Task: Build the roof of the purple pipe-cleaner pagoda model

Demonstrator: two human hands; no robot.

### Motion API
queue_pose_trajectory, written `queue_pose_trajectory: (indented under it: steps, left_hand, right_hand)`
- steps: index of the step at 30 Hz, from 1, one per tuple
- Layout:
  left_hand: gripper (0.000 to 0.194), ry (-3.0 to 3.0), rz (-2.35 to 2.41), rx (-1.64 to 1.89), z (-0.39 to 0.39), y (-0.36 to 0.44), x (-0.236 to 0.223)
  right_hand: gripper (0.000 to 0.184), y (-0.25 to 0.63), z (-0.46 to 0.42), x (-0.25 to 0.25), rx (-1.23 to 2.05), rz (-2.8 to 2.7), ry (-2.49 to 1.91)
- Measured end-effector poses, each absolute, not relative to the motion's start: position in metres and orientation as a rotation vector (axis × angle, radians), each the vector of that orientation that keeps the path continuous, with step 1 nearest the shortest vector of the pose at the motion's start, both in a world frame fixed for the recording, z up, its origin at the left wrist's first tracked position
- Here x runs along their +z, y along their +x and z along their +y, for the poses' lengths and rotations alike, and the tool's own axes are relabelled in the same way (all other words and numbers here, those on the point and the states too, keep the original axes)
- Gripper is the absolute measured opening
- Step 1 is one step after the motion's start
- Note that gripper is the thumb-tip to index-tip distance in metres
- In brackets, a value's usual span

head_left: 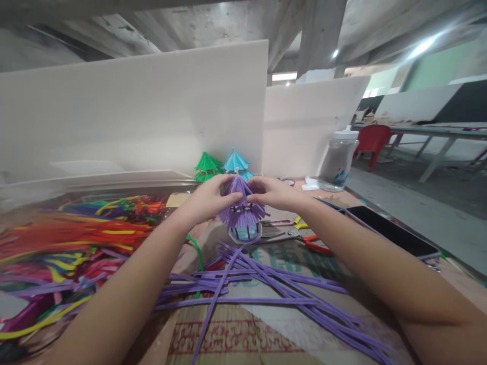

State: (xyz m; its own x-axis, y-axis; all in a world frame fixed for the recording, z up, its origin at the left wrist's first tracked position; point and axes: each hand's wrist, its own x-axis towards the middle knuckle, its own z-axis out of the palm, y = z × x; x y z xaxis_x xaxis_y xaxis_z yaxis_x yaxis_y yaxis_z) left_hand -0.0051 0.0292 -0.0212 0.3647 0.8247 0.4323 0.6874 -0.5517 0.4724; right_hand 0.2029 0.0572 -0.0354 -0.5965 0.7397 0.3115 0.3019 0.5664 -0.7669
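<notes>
A small purple pagoda model [243,215] with two tiers of roof stands upright in front of me, its fringed roofs made of purple strips. My left hand [213,197] curls round the upper roof from the left, thumb against its front. From the other side my right hand [274,192] grips the same roof, its thumb nearly meeting the left one. Below the roofs shows a pale base with dark posts. One purple pipe cleaner [224,284] trails from the base toward me. More purple pipe cleaners [289,289] lie loosely across the board.
Green [207,163] and blue [235,161] pagoda models stand behind. Colourful pipe cleaners [110,228] fill the left side. Scissors [289,233], red-handled pliers [315,244], a phone [391,230] and a water bottle [337,162] lie or stand to the right. White panels [152,111] rise behind.
</notes>
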Motion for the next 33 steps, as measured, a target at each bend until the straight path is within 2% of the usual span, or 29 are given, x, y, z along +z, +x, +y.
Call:
queue_pose_trajectory:
  steps: [6,13,17,23,28,33]
  left_hand:
    - [0.053,2.386,1.297,1.024,0.032,0.002,-0.031]
    - [0.054,2.287,1.344,1.145,0.019,-0.022,-0.015]
    - [0.041,2.362,1.607,0.869,0.010,-0.043,-0.015]
    - [0.028,2.473,1.713,0.507,0.001,-0.064,-0.065]
    - [0.024,2.491,1.699,0.420,-0.015,-0.070,-0.087]
    - [0.024,2.536,1.637,0.414,-0.027,-0.069,-0.086]
  right_hand:
    - [0.019,0.204,0.060,-0.039,0.841,-2.165,-0.832]
    - [0.032,0.216,0.062,-0.032,0.721,-2.003,-0.945]
    - [0.031,0.230,0.058,-0.047,0.559,-1.923,-0.971]
    - [0.034,0.243,0.038,-0.103,0.485,-1.953,-1.045]
    - [0.055,0.245,0.035,-0.129,0.456,-1.952,-1.121]
    - [0.038,0.242,0.034,-0.138,0.389,-2.108,-1.148]
